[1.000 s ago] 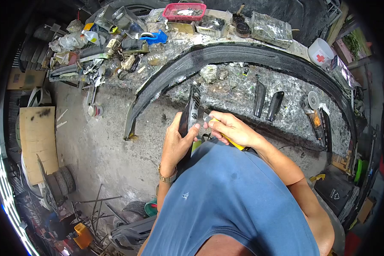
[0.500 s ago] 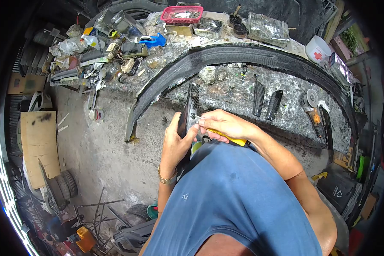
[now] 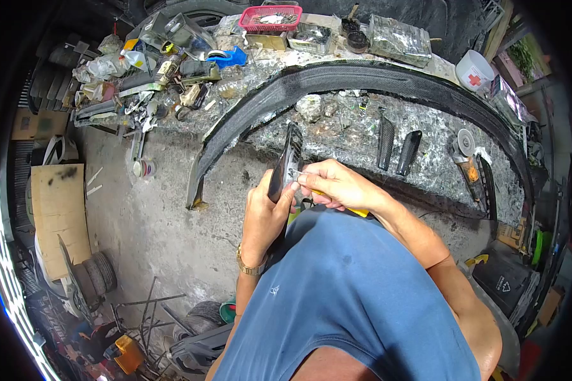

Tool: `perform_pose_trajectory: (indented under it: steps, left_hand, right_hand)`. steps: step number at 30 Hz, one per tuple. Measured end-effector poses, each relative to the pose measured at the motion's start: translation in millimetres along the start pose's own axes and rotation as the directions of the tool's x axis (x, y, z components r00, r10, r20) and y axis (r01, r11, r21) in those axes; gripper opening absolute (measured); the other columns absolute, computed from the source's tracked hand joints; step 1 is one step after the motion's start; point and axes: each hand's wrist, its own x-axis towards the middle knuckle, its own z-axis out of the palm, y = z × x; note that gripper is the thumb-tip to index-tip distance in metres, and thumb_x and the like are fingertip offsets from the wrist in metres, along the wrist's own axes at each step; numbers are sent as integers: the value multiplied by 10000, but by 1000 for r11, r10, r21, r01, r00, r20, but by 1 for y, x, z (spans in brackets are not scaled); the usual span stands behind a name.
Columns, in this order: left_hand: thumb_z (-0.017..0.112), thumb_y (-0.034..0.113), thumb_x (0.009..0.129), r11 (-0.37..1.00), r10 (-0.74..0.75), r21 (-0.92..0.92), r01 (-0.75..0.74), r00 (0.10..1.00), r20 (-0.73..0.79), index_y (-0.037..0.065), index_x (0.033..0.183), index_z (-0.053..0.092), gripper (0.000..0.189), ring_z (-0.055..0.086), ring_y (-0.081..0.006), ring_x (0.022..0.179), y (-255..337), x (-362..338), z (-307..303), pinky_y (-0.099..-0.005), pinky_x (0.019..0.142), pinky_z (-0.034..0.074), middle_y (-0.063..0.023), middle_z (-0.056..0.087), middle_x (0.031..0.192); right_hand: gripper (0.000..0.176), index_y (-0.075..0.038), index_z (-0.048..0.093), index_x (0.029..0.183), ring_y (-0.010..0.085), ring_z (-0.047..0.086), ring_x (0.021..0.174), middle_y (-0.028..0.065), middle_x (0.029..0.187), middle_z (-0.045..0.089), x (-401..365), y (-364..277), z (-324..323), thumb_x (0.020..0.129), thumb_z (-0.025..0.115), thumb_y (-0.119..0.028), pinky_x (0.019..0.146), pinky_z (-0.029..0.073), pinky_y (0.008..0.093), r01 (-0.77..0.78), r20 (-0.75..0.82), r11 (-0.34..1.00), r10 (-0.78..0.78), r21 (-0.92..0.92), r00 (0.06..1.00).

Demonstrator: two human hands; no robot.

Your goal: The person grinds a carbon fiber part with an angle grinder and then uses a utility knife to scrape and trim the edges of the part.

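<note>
A dark, glossy carbon-look part [image 3: 290, 152] stands nearly upright in front of my body, with my left hand [image 3: 267, 206] wrapped round its lower portion. My right hand [image 3: 337, 184] is closed on a yellow-handled cutter [image 3: 357, 211]. The cutter's tip end meets the right edge of the part, close to my left thumb. My right fingers cover most of the handle, and the blade is too small to make out.
A long curved carbon piece [image 3: 349, 79] arches over the cluttered workbench [image 3: 337, 136]. Two small dark parts [image 3: 408, 154] lie at its front, with an angle grinder [image 3: 469, 168] farther right. A blue tape dispenser [image 3: 230, 57], a red basket [image 3: 271, 18] and a white tub [image 3: 474, 71] stand farther back.
The part has shifted slightly right and its top tilts a little more that way. My right hand has moved slightly up, and less of the yellow handle shows.
</note>
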Motion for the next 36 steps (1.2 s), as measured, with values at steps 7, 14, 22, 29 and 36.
perform_pose_trajectory:
  steps: [7,14,22,29,36]
  left_hand:
    - [650,77,932,998,-39,56,40,999,-18,-6,915,570,116,642,-155,512,-1,-1,2,-307,478,478,-83,635,602]
    - [660,103,939,979,-92,180,95,996,-22,-4,984,591,135,593,-116,510,4,-5,2,-291,484,463,-53,623,627]
    - [665,123,934,956,-69,285,69,998,-12,12,973,572,150,643,-195,524,-3,-6,3,-340,499,479,-118,639,655]
    - [687,82,904,987,-141,-79,143,990,30,-1,974,585,149,609,-100,542,-13,-3,-5,-281,507,481,-49,650,704]
    - [688,84,899,988,-109,-108,114,993,52,-7,1000,589,168,622,-108,552,-13,-1,-3,-274,515,491,-59,666,735]
  right_hand:
    - [361,29,635,922,235,651,652,106,684,636,-5,-8,13,1021,471,-277,621,500,411,145,-179,887,-245,-438,953]
    - [300,18,624,983,435,634,701,248,742,636,-6,5,20,1011,496,-252,654,499,498,87,-241,742,-323,-665,915]
    - [322,-1,593,893,397,623,585,188,666,613,-10,0,7,1020,492,-280,569,514,462,199,-193,723,-422,-662,886]
    - [408,-38,560,837,68,479,471,-21,598,486,-14,3,-3,1044,467,-377,424,406,249,-40,-40,983,34,-179,999]
    - [424,-43,546,832,63,457,459,-17,590,474,3,9,-2,1049,451,-395,413,392,235,7,81,995,1,-99,997]
